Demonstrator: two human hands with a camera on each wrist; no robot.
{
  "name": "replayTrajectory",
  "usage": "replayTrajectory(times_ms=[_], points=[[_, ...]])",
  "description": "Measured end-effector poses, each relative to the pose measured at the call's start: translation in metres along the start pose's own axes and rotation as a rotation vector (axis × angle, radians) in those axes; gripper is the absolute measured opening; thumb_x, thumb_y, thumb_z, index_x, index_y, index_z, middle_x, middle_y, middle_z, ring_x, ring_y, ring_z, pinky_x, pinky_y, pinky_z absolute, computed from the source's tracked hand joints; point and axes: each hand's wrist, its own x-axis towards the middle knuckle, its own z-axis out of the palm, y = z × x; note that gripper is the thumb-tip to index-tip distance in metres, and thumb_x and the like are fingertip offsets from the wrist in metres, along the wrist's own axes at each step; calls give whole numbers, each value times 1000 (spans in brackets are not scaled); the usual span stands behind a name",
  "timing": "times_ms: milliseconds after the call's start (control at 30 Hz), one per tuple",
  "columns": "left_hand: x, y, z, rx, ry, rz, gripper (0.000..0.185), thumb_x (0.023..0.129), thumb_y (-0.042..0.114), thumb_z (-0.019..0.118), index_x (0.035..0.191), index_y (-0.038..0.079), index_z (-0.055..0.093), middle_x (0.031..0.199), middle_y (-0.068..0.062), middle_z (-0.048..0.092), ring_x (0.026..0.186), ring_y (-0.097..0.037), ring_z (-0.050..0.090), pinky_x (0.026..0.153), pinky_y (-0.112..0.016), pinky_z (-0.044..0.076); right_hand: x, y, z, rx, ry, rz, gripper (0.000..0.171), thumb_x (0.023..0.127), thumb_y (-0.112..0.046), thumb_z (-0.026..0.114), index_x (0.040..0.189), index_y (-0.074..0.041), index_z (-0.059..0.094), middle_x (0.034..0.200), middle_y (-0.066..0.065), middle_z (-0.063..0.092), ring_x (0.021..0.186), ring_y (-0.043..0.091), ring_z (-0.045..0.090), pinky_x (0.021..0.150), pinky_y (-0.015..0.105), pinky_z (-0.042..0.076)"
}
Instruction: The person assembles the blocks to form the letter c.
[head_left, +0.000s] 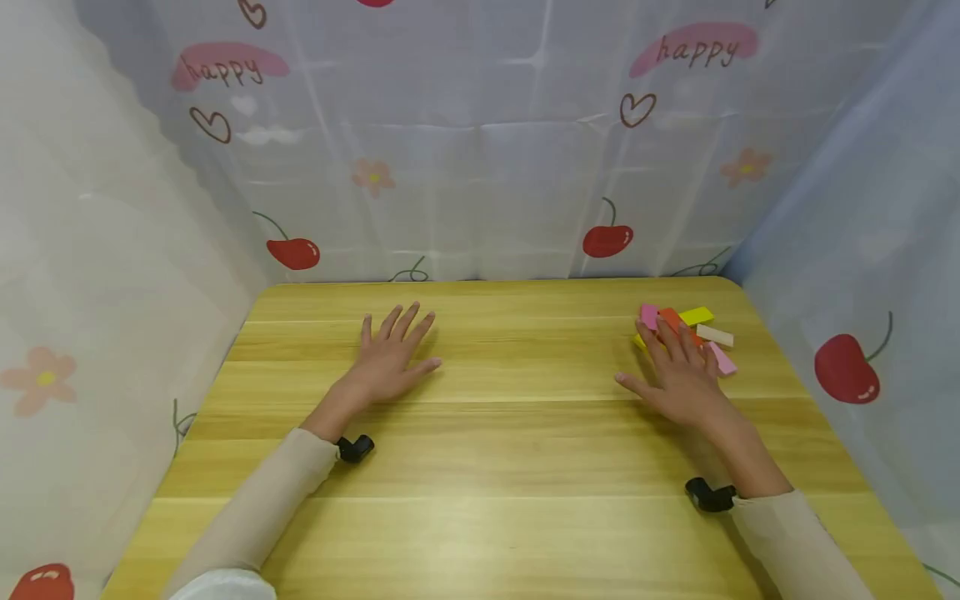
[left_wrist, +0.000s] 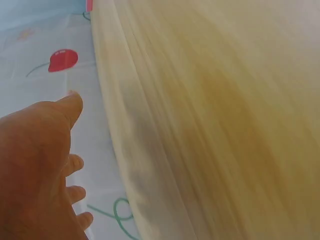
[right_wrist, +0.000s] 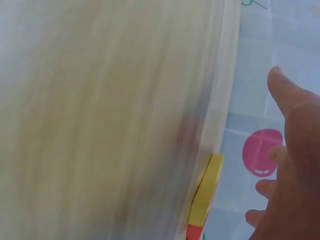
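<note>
Your right hand [head_left: 678, 379] lies released over the blocks [head_left: 686, 333], likely light, stiff and slick; pinch one by its long sides.

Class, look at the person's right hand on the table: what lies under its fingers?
Under the right hand, a small heap of coloured blocks shows: pink, orange, yellow and cream pieces poke out past the fingertips. The fingers cover part of the heap, so how many blocks lie there stays hidden.

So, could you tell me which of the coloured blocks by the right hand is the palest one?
The cream block, lying at the right side of the pile; the others are pink, orange or yellow.
</note>
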Motion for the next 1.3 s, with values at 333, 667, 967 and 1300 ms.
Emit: replayTrajectory(times_ms=[333,667,967,1300], points=[[28,39,13,-106,5,79,71,107,59,57,168,26,41,181,-8,21,163,-38,25,125,-77,5,-8,25,-3,162,75,-122,79,109,-45,61,169,-4,30,176,32,18,163,61,8,124,82,10],[60,89,31,-168,5,190,63,108,56,58,163,26,49,174,-6,37,160,-32,32,128,-72,7,-12,40,-9,205,219,-138,57,107,-29,69,152,3,55,154,34,53,146,60,38,116,78,27],[88,135,39,-176,-32,253,59,109,54,57,161,27,51,168,-1,45,157,-28,37,129,-68,10,-10,52,-11,208,314,-135,45,107,-23,67,139,7,64,133,36,66,124,54,56,104,66,34],[110,178,52,-188,-62,321,56,110,53,56,160,30,51,163,3,50,157,-25,38,129,-63,18,-8,67,-12,204,346,-85,33,105,-18,68,125,9,71,119,35,74,109,52,64,100,63,36]])
